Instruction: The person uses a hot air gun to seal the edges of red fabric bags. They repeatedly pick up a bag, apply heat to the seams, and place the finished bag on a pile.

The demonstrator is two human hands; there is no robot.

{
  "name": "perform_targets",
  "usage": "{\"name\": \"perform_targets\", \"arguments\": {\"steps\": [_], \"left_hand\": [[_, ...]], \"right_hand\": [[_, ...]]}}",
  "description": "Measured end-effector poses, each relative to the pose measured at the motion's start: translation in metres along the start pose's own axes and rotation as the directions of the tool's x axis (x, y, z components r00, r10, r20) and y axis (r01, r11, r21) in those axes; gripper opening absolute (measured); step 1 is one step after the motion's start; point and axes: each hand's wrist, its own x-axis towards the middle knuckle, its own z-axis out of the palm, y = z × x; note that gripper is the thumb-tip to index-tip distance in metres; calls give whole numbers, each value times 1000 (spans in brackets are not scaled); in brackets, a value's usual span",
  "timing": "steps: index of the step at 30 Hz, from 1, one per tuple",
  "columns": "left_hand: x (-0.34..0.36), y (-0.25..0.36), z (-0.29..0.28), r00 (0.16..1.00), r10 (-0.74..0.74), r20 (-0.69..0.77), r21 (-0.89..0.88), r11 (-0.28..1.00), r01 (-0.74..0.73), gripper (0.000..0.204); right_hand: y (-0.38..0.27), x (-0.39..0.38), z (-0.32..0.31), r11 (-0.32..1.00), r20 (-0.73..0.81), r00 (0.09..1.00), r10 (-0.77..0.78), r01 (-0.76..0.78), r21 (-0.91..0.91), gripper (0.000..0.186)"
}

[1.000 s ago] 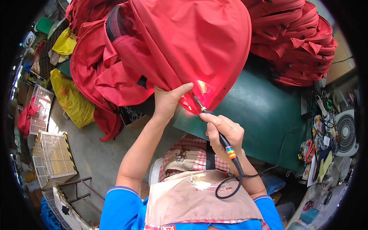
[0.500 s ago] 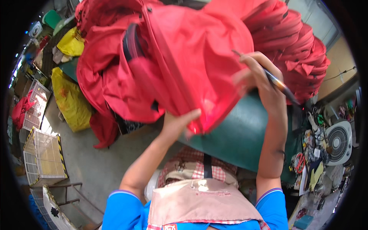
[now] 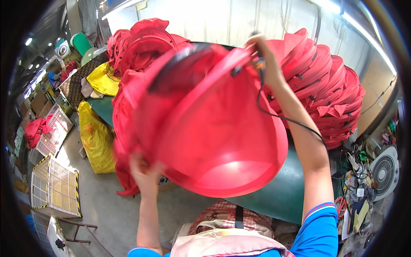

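Note:
A red fabric bag [image 3: 222, 141], its open rounded side toward me, is held up in front of my body and blurred by motion. A dark curved strip, perhaps a zip, runs along its upper left. My right hand [image 3: 264, 53] is closed at the bag's upper right edge. It holds a pen-shaped corded tool [image 3: 260, 66], mostly hidden by the fingers, whose black cable [image 3: 295, 122] runs down along my forearm. My left hand [image 3: 144, 173] is at the bag's lower left edge; smeared fingers hide how it grips.
Stacked red bags [image 3: 317, 90] stand at the right of the green table [image 3: 274, 180], with another red heap [image 3: 145, 47] at the back left. A yellow sack [image 3: 96, 141] and wire cage [image 3: 53, 184] are left. At right are a fan [image 3: 384, 171] and clutter with scissors [image 3: 340, 205].
The bag has swung round so its open side faces me. My right hand has risen to its top edge, while my left hand has moved left and down. The view has tilted up.

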Motion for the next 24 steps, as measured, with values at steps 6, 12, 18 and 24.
{"name": "perform_targets", "arguments": {"steps": [6,12,18,24], "left_hand": [[-42,-11,106,953,-171,-251,-523,852,15,56],[-65,-27,178,927,-274,256,-836,419,355,57],[-32,-30,115,668,-180,722,-630,228,742,57],[-60,-35,148,721,-270,638,-302,774,556,67]], "right_hand": [[-133,13,-13,902,-479,787,-389,219,-372,38],[-116,-60,8,871,-227,876,-425,328,-367,40],[-32,-140,52,982,-213,976,52,-89,-166,32],[-68,-140,75,1000,-171,985,27,-28,-4,26]]}}
